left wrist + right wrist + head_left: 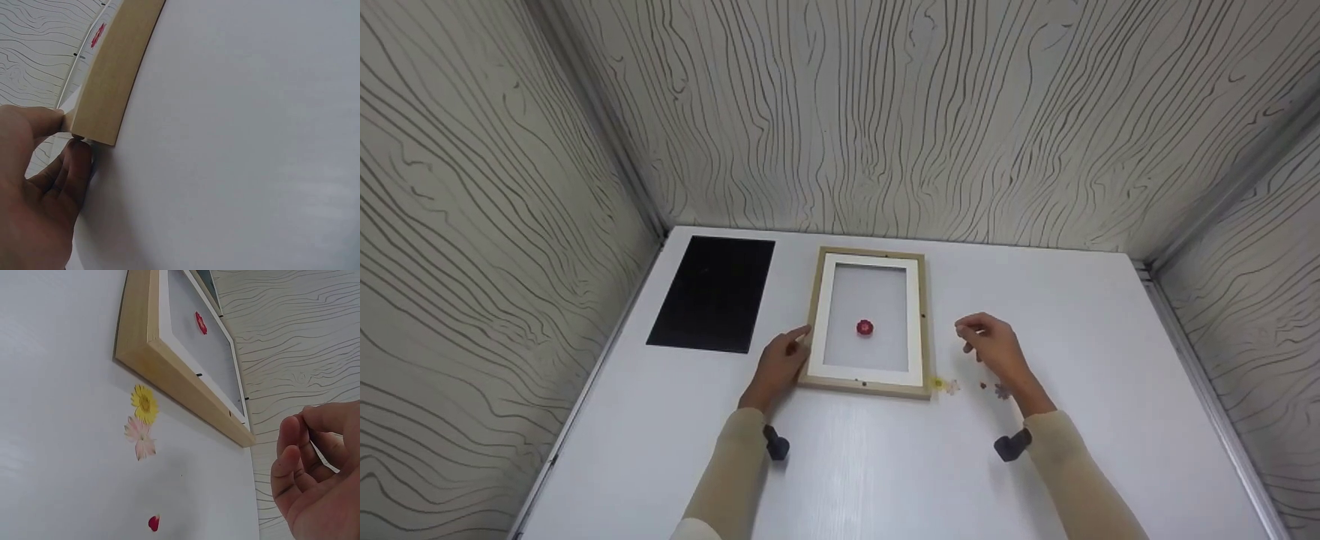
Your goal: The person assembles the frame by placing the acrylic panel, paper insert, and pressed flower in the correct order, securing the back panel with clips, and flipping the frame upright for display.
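Note:
A light wooden picture frame [926,330] with a white inner border lies on the table, a red dried flower [865,328] on its grey middle panel. My left hand [781,367] grips the frame's left side near the bottom corner; in the left wrist view the thumb lies at the upper edge and the fingertips below it. Right of the frame, my right hand [996,346] is raised over the table with thumb and forefinger tips together and the other fingers curled. Nothing shows between those fingertips. Near the lower right corner lie a yellow flower [144,404] and a pale pink flower [140,437].
A black rectangular board [712,294] lies on the left of the white table [840,465]. One small red petal [154,523] and a bluish-purple flower [1002,391] lie below my right hand. Wood-patterned panels [870,120] stand behind and at both sides.

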{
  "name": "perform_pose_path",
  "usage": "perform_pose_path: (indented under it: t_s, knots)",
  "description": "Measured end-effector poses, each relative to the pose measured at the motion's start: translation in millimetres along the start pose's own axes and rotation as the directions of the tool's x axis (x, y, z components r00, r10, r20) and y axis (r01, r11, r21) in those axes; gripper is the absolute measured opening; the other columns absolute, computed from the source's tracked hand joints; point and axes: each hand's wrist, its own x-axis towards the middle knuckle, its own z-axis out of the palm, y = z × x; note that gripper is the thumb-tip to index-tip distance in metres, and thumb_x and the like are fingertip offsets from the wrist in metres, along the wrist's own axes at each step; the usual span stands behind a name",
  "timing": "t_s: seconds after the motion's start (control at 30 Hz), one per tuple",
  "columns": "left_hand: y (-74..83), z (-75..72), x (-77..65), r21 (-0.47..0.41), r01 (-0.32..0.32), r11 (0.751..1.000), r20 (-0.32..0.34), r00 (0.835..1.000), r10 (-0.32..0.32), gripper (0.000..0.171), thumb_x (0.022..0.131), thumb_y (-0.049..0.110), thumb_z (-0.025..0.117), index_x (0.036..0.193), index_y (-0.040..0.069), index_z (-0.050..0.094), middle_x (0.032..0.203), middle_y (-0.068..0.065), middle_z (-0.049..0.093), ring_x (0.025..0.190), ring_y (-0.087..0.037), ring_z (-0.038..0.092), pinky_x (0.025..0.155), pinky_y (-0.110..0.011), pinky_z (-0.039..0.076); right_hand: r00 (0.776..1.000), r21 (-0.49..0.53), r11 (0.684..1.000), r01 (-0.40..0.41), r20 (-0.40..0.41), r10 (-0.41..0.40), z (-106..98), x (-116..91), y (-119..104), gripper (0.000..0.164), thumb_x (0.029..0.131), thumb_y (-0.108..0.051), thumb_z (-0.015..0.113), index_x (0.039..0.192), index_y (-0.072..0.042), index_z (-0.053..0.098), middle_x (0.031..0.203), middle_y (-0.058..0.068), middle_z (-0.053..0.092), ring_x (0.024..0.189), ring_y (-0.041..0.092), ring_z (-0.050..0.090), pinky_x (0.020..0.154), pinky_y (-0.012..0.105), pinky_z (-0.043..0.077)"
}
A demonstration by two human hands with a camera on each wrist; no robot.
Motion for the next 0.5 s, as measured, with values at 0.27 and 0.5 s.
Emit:
perform_pose_path:
  t_s: [0.27, 0.5]
  knots:
    - [-0.6, -0.9, -1.0, -0.005, -0.014, 1.0, 0.011, 1.0, 0.014, 0.046, 0.108, 0.021, 0.061, 0.153, 0.017, 0.06, 0.119, -0.009, 0.064, 0.107, -0.022, 0.056, 0.103, -0.047, 0.05, 0.999, -0.01, 1.0, -0.022, -0.031, 0.021, -18.5, -11.1, 10.6, 0.029, 0.109, -0.023, 0.062, 0.127, -0.001, 0.069, 0.116, 0.023, 0.068, 0.085, 0.017, 0.067, 0.065, 0.023, 0.052]
    - [-0.3, -1.3, -0.2, 0.005, -0.011, 1.0, 0.01, 1.0, 0.011, 0.046, 0.108, 0.022, 0.061, 0.153, 0.018, 0.06, 0.119, -0.009, 0.064, 0.107, -0.022, 0.056, 0.103, -0.046, 0.05, 0.998, -0.025, 0.999, -0.043, -0.052, 0.042, -31.7, -19.4, 20.7, 0.029, 0.109, -0.022, 0.062, 0.127, 0.0, 0.069, 0.11, 0.019, 0.067, 0.085, 0.018, 0.066, 0.066, 0.024, 0.053]
